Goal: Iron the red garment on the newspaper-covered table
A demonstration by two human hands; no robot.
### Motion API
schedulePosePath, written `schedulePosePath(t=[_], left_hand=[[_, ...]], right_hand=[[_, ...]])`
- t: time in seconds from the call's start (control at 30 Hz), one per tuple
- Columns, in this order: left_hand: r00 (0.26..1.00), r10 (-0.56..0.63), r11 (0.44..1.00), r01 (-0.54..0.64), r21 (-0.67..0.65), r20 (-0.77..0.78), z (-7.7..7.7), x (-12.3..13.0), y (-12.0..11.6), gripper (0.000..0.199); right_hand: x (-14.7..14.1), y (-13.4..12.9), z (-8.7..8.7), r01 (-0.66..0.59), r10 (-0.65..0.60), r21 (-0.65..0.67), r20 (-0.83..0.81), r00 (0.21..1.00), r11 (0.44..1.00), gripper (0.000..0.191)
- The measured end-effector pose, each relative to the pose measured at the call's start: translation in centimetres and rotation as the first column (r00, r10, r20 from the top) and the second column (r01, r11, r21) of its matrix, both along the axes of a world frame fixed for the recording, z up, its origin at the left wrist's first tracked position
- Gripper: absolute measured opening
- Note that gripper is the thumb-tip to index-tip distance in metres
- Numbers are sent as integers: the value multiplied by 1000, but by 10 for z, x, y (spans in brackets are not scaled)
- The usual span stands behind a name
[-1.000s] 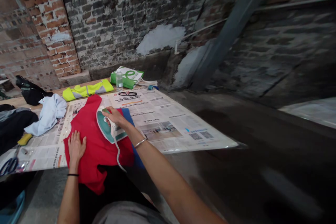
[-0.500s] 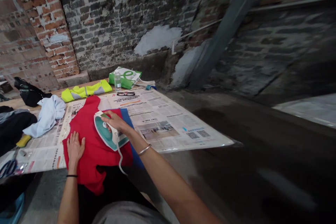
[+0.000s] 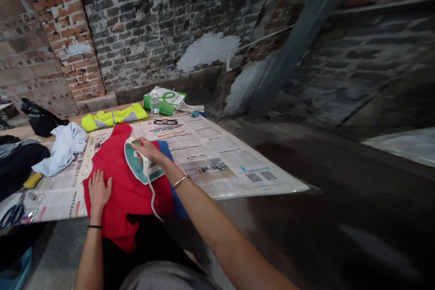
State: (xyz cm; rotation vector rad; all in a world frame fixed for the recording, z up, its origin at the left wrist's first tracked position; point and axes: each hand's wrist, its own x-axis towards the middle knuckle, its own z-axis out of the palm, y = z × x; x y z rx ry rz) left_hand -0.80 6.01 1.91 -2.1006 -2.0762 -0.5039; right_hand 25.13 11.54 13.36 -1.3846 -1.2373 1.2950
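A red garment (image 3: 118, 190) with a blue edge lies over the newspaper-covered table, its lower part hanging past the front edge. My left hand (image 3: 99, 190) rests flat on its left side, fingers spread. Wrapped round the handle of a green and white iron (image 3: 136, 165) is my right hand (image 3: 148, 150). The iron stands on the middle of the red cloth, and its white cord trails down toward my lap.
Newspaper (image 3: 217, 149) covers the table. Behind are glasses (image 3: 166, 122), a bottle (image 3: 154, 106), a green-white bag (image 3: 166, 100) and a yellow garment (image 3: 113, 116). Leftward lie light blue cloth (image 3: 64, 149), dark clothes (image 3: 22, 163), a black bag (image 3: 42, 118) and scissors (image 3: 13, 213).
The iron, held in my right hand, has slid slightly away from me over the red cloth. My left hand stays in place on the cloth. The view has shifted slightly.
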Motion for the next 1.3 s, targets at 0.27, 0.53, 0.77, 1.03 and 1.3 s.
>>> schedulePosePath(t=[0.27,0.53,0.77,1.03,1.3], left_hand=[[1000,11,1000,-11,-5,-15,0,2,-2,60],[1000,4,1000,-4,-6,-1,0,-1,0,59],[1000,-1,1000,1,0,2,0,0,3,59],[1000,-10,1000,10,25,-4,-3,-1,2,60],[1000,-1,1000,1,17,-6,-1,1,0,58]], right_hand=[[11,-23,-8,-128,127,16,32,991,992,46],[14,-34,-6,-176,176,19,-13,984,984,55],[10,-24,-2,-102,102,-13,-27,994,995,42],[-5,-4,0,60,-60,4,58,997,998,30],[7,-27,-3,-102,101,10,84,991,995,35]])
